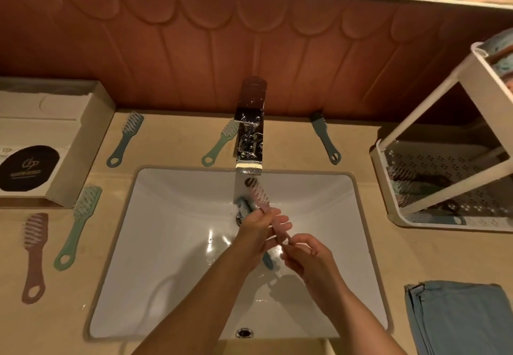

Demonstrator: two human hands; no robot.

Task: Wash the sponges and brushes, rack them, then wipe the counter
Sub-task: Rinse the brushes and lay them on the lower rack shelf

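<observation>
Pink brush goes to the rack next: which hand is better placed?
Right, likely. The right hand pinches the pink brush by its handle, and the rack stands on that side of the sink. The left hand grips a blue brush and would reach across.

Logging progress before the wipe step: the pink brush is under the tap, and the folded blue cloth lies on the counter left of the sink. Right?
Not quite: the head view shows the folded blue cloth on the counter right of the sink, not left. The pink brush is under the tap.
</observation>
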